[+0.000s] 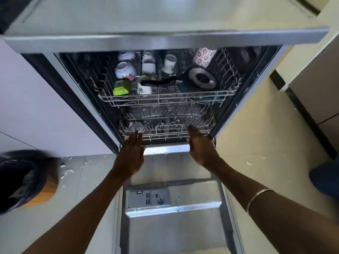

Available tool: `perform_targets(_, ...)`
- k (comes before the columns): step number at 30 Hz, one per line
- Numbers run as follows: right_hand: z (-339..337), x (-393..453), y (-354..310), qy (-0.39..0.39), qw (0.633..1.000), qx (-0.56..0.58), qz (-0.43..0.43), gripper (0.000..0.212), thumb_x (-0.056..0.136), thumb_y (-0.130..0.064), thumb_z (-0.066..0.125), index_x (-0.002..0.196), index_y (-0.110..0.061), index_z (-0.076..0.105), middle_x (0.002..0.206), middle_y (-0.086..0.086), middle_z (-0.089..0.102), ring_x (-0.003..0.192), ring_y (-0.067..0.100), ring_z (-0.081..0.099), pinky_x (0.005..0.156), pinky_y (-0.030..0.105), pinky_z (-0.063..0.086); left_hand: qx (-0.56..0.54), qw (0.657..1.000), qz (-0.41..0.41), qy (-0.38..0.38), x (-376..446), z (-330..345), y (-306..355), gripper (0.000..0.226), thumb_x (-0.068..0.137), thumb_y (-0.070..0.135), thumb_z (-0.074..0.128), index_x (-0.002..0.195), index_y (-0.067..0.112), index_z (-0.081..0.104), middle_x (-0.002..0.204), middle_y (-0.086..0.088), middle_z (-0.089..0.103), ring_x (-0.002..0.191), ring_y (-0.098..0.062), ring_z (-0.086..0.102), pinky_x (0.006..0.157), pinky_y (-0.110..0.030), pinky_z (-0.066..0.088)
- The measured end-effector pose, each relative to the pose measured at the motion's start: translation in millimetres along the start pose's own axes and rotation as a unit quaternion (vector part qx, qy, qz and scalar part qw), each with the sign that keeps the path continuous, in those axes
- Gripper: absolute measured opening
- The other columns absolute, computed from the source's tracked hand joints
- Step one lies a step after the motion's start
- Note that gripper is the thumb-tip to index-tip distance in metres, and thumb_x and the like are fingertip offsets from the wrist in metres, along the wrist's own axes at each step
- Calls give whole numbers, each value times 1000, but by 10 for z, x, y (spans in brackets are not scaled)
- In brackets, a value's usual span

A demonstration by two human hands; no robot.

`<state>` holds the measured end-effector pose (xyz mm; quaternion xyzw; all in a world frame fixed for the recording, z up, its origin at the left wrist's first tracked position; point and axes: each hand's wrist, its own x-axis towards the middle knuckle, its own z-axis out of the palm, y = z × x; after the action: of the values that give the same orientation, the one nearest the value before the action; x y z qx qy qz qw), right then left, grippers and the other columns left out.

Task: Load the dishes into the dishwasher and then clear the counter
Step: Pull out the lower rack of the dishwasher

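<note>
The dishwasher stands open, its door [174,226] folded down flat below me. The upper rack [165,97] holds several white cups [125,69], a red-flowered mug [203,56], a green item [121,87] and a dark pan [200,78] lying on its side. The lower rack [166,133] sits inside the tub. My left hand [131,153] reaches its straight fingers to the front left edge of the lower rack. My right hand [200,143] lies with straight fingers against the rack's front right edge.
The steel counter edge [165,40] overhangs the dishwasher. A black-lined bin [23,182] stands on the floor at the left, with white scraps [67,169] scattered beside it. Cabinets with a dark plinth [302,114] run along the right. A blue item [326,178] shows at the right edge.
</note>
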<state>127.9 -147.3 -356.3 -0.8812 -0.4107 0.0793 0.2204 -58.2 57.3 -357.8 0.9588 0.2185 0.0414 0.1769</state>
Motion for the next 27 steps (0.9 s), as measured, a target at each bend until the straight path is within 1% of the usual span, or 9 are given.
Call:
perform_targets(4, 445, 224, 287, -20, 1000, -23, 1, 63, 98, -5, 43, 156, -12, 19, 162, 9, 21, 148, 22, 24, 118, 29, 24, 7, 1000, 11, 14, 351, 447, -184, 60, 98, 8, 48, 153, 6, 24, 158, -16, 26, 148, -30, 21, 118, -47, 28)
perform_targets(7, 638, 570, 448, -5, 1000, -17, -20, 69, 95, 0, 45, 157, -13, 17, 162, 10, 18, 146, 24, 28, 117, 31, 29, 17, 999, 37, 30, 809, 703, -236, 75, 86, -7, 50, 154, 7, 21, 159, -16, 24, 148, -31, 21, 119, -43, 25)
perform_targets(10, 821, 942, 571, -42, 997, -29, -56, 77, 89, 7, 51, 155, -8, 16, 162, 14, 17, 146, 28, 28, 113, 24, 27, 50, 997, 54, 21, 1305, 938, -164, 73, 84, -4, 51, 152, 1, 23, 158, -21, 24, 147, -35, 21, 120, -43, 21)
perform_targets(11, 901, 1026, 608, -68, 995, -30, -59, 76, 88, 9, 50, 155, -6, 16, 161, 15, 19, 146, 28, 27, 112, 21, 26, 52, 998, 36, -3, 1422, 1031, -136, 66, 87, -1, 51, 149, 0, 31, 154, -21, 32, 144, -36, 28, 117, -43, 24)
perform_targets(13, 1058, 1093, 626, -84, 996, -5, -25, 69, 90, 9, 48, 154, -6, 23, 153, 18, 36, 136, 32, 42, 103, 25, 38, 67, 997, 39, -16, 1516, 1215, -67, 50, 88, 2, 50, 137, 3, 48, 139, -17, 51, 131, -33, 44, 103, -42, 28)
perform_targets(15, 1183, 1108, 654, -40, 999, 5, 6, 58, 92, 4, 46, 148, -10, 39, 137, 18, 53, 121, 34, 55, 95, 34, 45, 66, 997, 42, 14, 1520, 1348, -47, 44, 85, 1, 51, 128, 8, 55, 124, -12, 61, 120, -29, 53, 96, -42, 31)
perform_targets(19, 1330, 1146, 677, 56, 998, -9, 15, 44, 90, -1, 47, 130, -14, 61, 117, 15, 67, 107, 31, 64, 91, 35, 51, 29, 998, -4, 51, 1465, 1410, -86, 36, 83, -1, 54, 115, 12, 63, 104, -13, 68, 98, -32, 65, 81, -39, 51)
perform_targets(23, 1303, 1083, 697, 28, 999, 22, 38, 31, 94, -4, 51, 119, -5, 68, 119, 19, 65, 112, 35, 60, 96, 41, 49, 7, 997, -37, 74, 1272, 1382, 25, 40, 86, -3, 51, 122, 11, 63, 112, -19, 65, 108, -37, 60, 90, -42, 49)
perform_targets(27, 1355, 736, 650, 64, 994, 63, 66, 22, 95, -6, 58, 109, -7, 74, 103, 12, 74, 94, 22, 72, 81, 28, 56, -25, 994, -51, 90, 959, 1463, 92, 38, 93, 1, 39, 119, 10, 66, 111, -18, 65, 107, -35, 61, 90, -44, 51)
